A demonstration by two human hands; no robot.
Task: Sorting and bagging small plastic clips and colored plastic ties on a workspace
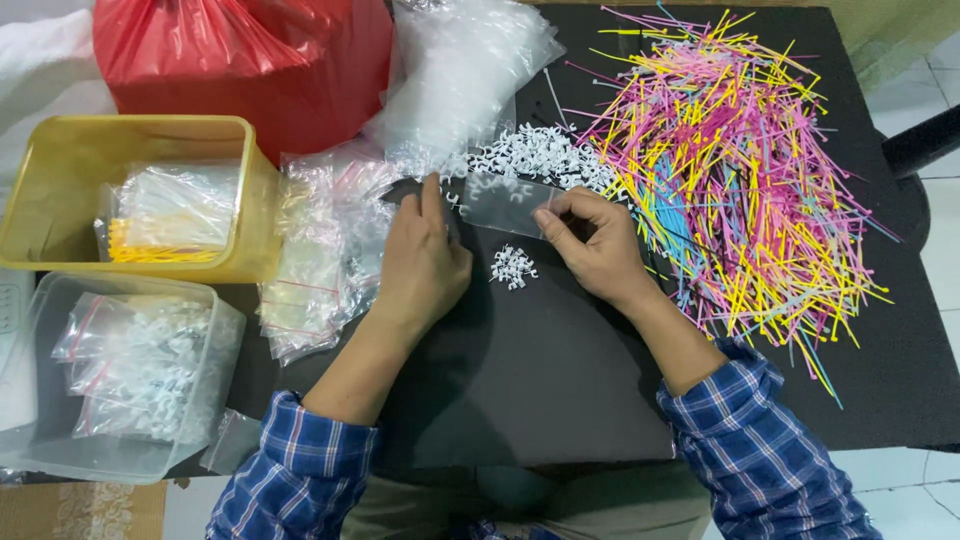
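So packaging-wise: I've got a small clear plastic bag [508, 205] pinched in my right hand [592, 243]. A heap of filled clear bags [325, 250] sits left of my left hand [425, 262], empty clear bags [462, 70] are piled up top, with a big red plastic bag [250, 60] beside them. More filled bags sit in the yellow tub [60, 170] and the clear tub [150, 455].

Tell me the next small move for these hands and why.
Probably the left hand should sweep the small heap of white clips toward the clear bag. The right hand holds that small bag by its edge just above the heap, the heap lies loose on the black table, and the left fingers rest close by.
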